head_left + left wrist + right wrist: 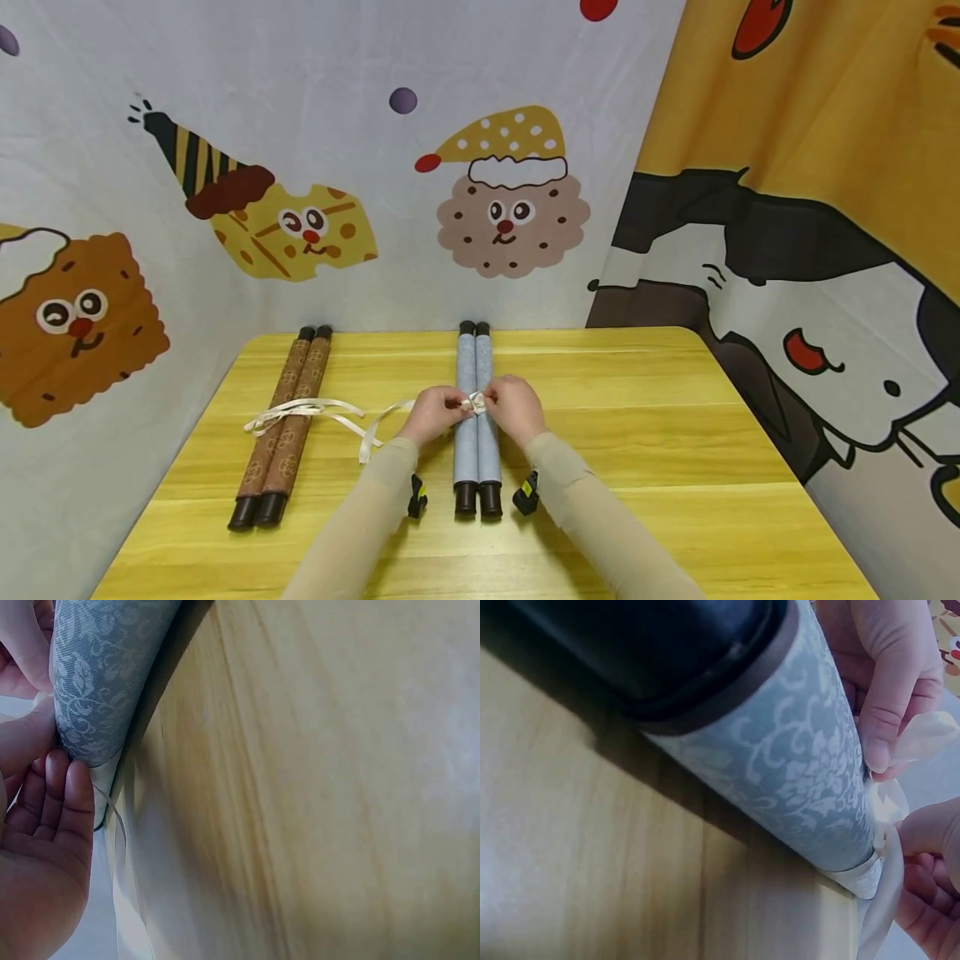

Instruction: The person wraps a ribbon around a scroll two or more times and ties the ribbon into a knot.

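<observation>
Two pale blue scroll rolls (pixel 466 450) with floral patterning and black end caps lie side by side on the table. A cream ribbon (pixel 476 403) crosses them at the middle, bunched between my hands. My left hand (pixel 432 414) pinches the ribbon from the left side; in the right wrist view its thumb and finger hold a loop (pixel 928 736). From the right side, my right hand (pixel 517 408) pinches the ribbon, fingers curled. One ribbon tail (pixel 371 439) trails left past my left hand. Fingers partly hide the knot area.
At left lie two brown patterned scroll rolls (pixel 288 454) with black caps, a cream ribbon (pixel 300 407) loosely across them. All rest on a yellow wood-grain table (pixel 637 417). A cartoon-printed curtain (pixel 337 67) hangs behind the table.
</observation>
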A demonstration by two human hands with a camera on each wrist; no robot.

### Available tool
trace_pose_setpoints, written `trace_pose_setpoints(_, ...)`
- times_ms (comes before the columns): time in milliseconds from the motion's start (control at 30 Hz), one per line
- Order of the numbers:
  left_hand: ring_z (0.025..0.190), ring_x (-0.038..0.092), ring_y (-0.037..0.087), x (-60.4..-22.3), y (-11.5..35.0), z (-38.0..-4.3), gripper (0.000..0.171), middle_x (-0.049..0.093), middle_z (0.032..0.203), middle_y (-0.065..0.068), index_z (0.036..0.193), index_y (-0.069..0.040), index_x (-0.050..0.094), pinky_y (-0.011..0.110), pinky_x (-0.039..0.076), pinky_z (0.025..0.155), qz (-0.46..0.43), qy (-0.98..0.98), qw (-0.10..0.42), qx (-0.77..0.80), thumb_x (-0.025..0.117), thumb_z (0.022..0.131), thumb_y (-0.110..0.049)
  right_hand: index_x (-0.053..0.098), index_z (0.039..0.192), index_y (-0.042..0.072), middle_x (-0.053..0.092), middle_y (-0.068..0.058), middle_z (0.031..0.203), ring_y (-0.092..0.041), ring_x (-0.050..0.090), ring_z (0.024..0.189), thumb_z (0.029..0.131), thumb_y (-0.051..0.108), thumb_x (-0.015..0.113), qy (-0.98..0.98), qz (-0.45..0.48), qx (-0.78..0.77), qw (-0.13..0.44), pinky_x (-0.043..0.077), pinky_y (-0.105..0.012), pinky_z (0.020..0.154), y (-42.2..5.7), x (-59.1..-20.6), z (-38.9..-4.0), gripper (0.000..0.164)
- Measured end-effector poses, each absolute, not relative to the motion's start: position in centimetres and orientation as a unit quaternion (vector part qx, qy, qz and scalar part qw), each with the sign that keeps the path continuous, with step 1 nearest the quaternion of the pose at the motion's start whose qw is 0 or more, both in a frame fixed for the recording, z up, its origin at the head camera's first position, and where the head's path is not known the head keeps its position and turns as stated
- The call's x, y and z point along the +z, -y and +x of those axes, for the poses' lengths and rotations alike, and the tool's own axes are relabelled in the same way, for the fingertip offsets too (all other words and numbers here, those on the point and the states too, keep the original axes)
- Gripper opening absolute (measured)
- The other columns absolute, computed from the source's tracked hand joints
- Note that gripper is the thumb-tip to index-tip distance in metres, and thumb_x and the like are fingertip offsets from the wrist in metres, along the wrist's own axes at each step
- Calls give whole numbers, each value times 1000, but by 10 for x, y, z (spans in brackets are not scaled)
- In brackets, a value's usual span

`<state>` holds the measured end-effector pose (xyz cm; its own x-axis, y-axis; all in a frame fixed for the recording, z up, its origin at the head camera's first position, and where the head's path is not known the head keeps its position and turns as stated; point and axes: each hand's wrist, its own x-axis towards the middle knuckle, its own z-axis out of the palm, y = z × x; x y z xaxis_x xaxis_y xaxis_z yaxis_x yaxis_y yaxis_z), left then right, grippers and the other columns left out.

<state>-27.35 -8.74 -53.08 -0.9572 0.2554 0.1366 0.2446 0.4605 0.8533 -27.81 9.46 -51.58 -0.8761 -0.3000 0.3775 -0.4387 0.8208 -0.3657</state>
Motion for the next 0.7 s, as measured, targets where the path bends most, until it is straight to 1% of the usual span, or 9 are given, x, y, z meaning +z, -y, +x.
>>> trace_pose_setpoints(133, 76, 58, 13, -530, 91, -273, 7, 67, 83, -1, 86, -6, 73, 29, 51, 68, 161, -850, 16, 502, 78, 83, -2, 69, 76, 11, 58, 2, 72, -14, 53, 65, 85, 8, 77, 946, 195, 212, 149, 46, -30, 59, -93, -514, -279, 11)
trace_pose_setpoints(233, 80, 59, 14, -528, 94, -273, 13, 67, 89, 1, 93, -7, 73, 31, 51, 72, 180, -843, 25, 505, 77, 83, 2, 69, 76, 12, 58, 1, 72, -14, 54, 66, 84, 8, 76, 946, 195, 209, 151, 47, -30, 59, -93, -515, -280, 11)
trace_pose_setpoints(333, 82, 58, 15, -524, 100, -273, 25, 65, 91, 1, 100, -7, 72, 32, 51, 74, 194, -843, 28, 501, 69, 82, 10, 68, 75, 12, 57, 1, 72, -15, 55, 66, 83, 6, 76, 944, 196, 213, 156, 47, -31, 60, -93, -516, -280, 12)
trace_pose_setpoints(433, 81, 56, 16, -520, 106, -274, 31, 64, 89, 3, 103, -5, 71, 32, 50, 73, 201, -848, 19, 489, 61, 80, 14, 68, 75, 12, 57, 2, 72, -15, 55, 66, 82, 6, 76, 943, 197, 216, 157, 47, -31, 60, -93, -516, -280, 13)
trace_pose_setpoints(500, 81, 57, 17, -517, 108, -276, 30, 65, 88, 5, 104, -2, 70, 32, 50, 74, 192, -855, 3, 481, 59, 81, 14, 68, 75, 12, 57, 2, 72, -15, 55, 66, 82, 7, 76, 944, 198, 214, 157, 47, -31, 60, -93, -516, -280, 12)
trace_pose_setpoints(567, 82, 59, 18, -512, 109, -278, 22, 67, 89, 7, 102, -1, 71, 33, 50, 76, 168, -865, -18, 472, 61, 85, 10, 69, 76, 12, 58, 2, 72, -15, 55, 66, 83, 7, 76, 944, 197, 213, 154, 47, -30, 60, -93, -515, -280, 11)
trace_pose_setpoints(700, 84, 62, 22, -499, 102, -280, 8, 70, 91, 8, 96, -1, 72, 39, 52, 80, 106, -884, -44, 454, 67, 91, -4, 70, 78, 11, 60, 1, 74, -14, 56, 67, 84, 8, 76, 945, 197, 212, 152, 48, -30, 61, -93, -515, -279, 9)
